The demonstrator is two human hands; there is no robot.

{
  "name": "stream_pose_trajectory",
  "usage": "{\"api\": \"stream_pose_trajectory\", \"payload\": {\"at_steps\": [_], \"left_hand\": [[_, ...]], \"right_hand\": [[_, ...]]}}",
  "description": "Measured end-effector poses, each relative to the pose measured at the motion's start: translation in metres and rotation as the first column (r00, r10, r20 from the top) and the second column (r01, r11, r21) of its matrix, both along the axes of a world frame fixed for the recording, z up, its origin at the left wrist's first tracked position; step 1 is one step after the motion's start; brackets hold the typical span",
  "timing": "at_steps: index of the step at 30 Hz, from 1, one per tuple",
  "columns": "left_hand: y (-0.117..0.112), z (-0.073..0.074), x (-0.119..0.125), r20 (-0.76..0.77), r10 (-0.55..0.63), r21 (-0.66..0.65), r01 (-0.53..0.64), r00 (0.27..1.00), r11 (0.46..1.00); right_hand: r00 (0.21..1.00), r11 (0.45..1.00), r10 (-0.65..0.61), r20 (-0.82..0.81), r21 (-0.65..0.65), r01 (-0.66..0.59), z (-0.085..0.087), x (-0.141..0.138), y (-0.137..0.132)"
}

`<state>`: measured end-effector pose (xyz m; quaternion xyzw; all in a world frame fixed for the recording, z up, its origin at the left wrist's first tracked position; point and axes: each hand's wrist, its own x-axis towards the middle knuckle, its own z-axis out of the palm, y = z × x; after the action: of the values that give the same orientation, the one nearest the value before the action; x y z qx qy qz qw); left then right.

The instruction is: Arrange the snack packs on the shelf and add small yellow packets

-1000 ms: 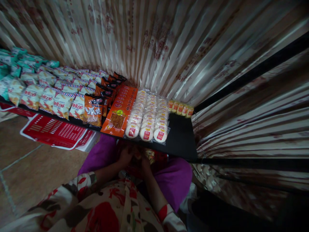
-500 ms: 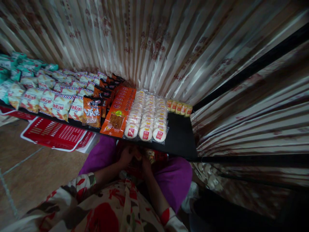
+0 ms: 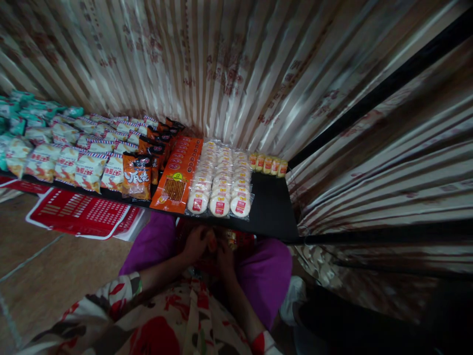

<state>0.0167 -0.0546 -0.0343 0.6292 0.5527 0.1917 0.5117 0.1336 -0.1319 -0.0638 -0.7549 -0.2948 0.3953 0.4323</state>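
Low in my lap, just under the shelf edge, my left hand is closed, its fingers bent inward. Facing it is my right hand, also closed, fingertips close to the left ones. A small orange-brown thing shows dimly between them; its kind cannot be made out. Beside the right hand, a red container or bag holds small pale yellow pieces, partly hidden by the shelf. Above the hands, round white wrapped crackers stand in three rows on the black shelf.
Left of the crackers are an orange flat packet, orange-black snack bags, white snack bags and teal bags. Small yellow packets line the back right. A red basket lies below. Pleated curtain hangs behind.
The view has shifted slightly, so the shelf goods sit a little further left. My hands stay together in my lap; the orange-brown thing between them shows slightly more upright.
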Motion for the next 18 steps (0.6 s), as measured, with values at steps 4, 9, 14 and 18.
{"api": "stream_pose_trajectory", "payload": {"at_steps": [4, 9, 14, 18], "left_hand": [[-0.002, 0.011, 0.003, -0.005, -0.031, 0.026, 0.031, 1.000, 0.999], [-0.004, 0.025, 0.007, 0.049, -0.067, 0.109, 0.061, 0.997, 0.992], [-0.009, 0.040, 0.013, 0.083, -0.108, 0.142, 0.096, 0.991, 0.985], [-0.010, 0.053, 0.021, 0.127, -0.150, 0.185, 0.125, 0.980, 0.975]], "right_hand": [[0.995, 0.997, -0.036, -0.091, 0.068, 0.042, 0.011, 0.003, -0.003], [0.987, 0.983, -0.089, -0.132, 0.147, 0.109, 0.027, 0.002, -0.006], [0.984, 0.968, -0.176, -0.009, 0.179, 0.175, 0.037, -0.003, -0.010], [0.973, 0.955, -0.226, 0.039, 0.207, 0.214, 0.035, 0.000, -0.014]]}}
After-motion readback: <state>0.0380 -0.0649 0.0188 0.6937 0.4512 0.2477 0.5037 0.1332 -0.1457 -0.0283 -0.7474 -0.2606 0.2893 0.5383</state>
